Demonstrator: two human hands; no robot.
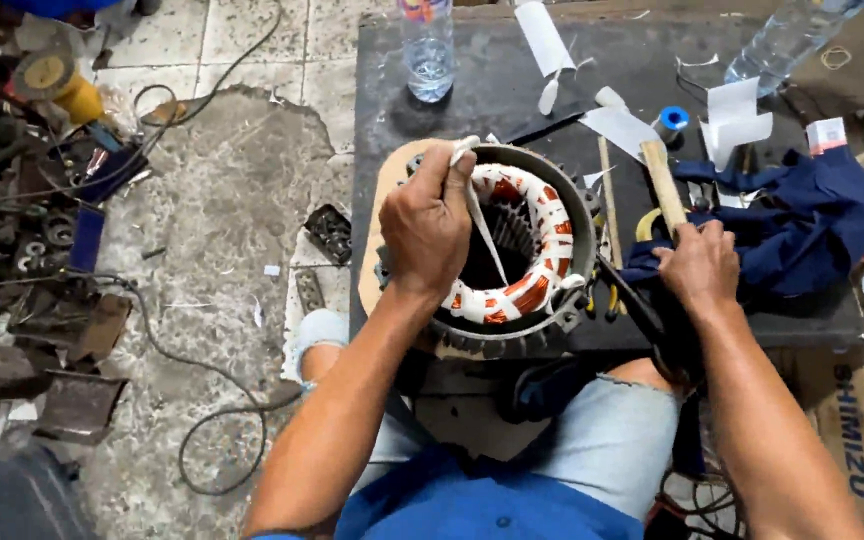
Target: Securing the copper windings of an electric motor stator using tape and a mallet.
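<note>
While the motor stator (512, 245) sits on end near the front edge of the dark workbench (472, 90), directly ahead of the person's lap, the left hand (430, 222) rests over its left rim, fingers curled shut and pinching a white strip of insulating paper (484, 225) that trails down into the bore. Copper windings wrapped in white tape ring the opening just to the right of that hand. Well apart, past the stator's right side, the right hand (697, 268) is closed around the lower end of a wooden handle (664, 185) that slants up and away across the bench, with a blue cloth (802, 215) bunched just beside it. 2 clear plastic bottles (428, 50) stand at the far side of the bench, and white paper scraps (732, 115) lie between them.
</note>
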